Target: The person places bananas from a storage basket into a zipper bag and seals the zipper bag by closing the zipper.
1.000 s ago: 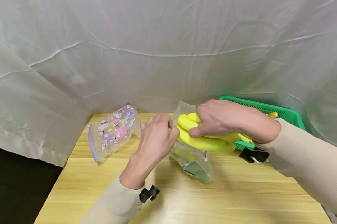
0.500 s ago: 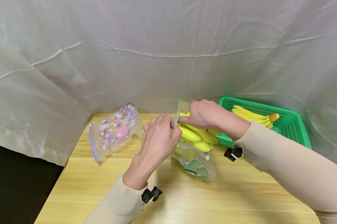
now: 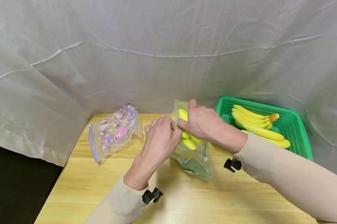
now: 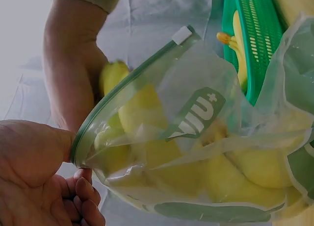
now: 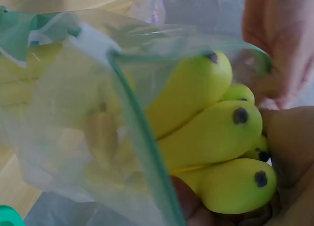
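My left hand pinches the rim of a clear zip bag with green edging; its white slider shows in the left wrist view. A bunch of yellow bananas sits partly inside the bag mouth, dark tips outward. My right hand grips this bunch at the mouth, with fingers along its side in the right wrist view. More yellow fruit lies deeper in the bag, seen through the plastic. The bag partly hides the stem end of the held bunch.
A green basket stands at the right back with more bananas in it. On the left lies a clear bag with pink and purple cartoon prints and a purple zip. Behind the wooden table hangs a grey cloth.
My right hand has moved left with the banana bunch, which has gone into the bag mouth. Bananas in the basket have come into view. My left hand stays nearly in place on the rim.
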Tool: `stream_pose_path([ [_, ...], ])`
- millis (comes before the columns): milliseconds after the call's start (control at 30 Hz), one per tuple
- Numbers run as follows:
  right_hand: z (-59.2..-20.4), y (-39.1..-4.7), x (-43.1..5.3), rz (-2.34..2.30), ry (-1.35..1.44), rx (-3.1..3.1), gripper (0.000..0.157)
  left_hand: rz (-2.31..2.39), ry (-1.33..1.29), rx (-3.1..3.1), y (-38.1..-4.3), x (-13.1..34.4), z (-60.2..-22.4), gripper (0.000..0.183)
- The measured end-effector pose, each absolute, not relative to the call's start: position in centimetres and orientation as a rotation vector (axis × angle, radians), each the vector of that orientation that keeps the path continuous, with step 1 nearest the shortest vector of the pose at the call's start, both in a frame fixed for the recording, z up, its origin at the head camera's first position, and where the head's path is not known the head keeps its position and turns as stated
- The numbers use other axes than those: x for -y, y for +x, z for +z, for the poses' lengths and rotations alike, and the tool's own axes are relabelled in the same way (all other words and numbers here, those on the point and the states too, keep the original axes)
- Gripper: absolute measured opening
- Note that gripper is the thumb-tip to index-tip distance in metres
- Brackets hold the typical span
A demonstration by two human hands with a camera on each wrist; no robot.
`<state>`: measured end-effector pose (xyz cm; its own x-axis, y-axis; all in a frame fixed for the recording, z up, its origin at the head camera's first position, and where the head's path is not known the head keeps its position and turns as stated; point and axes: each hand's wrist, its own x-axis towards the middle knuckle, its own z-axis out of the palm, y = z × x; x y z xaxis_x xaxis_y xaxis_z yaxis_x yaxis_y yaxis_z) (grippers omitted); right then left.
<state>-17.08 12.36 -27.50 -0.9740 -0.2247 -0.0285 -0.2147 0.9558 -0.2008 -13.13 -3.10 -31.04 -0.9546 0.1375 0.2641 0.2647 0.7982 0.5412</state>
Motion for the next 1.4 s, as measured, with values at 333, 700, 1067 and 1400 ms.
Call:
stream_pose_path([
  [333, -28.7, -15.9, -12.4, -0.312, -0.529, -3.006, 0.056, -0.925, -0.165, 2.814, -13.9, 4.4, -31.3, 0.011],
  [700, -29.0, -15.5, -17.3, -0.533, -0.433, -3.155, 0.024, -0.919, -0.106, 2.844, -14.0, 5.6, -32.1, 0.01],
  [1067, -33.3, -16.9, -18.3, -1.012, -0.308, -2.719, 0.035, -0.913, -0.084, 2.85, -14.1, 6.2, -32.4, 0.011],
  [1400, -28.1, -18.0, -17.2, -0.886, -0.404, -3.104, 0.022, -1.102, -0.071, 2.704, -13.2, 6.5, -30.1, 0.011],
])
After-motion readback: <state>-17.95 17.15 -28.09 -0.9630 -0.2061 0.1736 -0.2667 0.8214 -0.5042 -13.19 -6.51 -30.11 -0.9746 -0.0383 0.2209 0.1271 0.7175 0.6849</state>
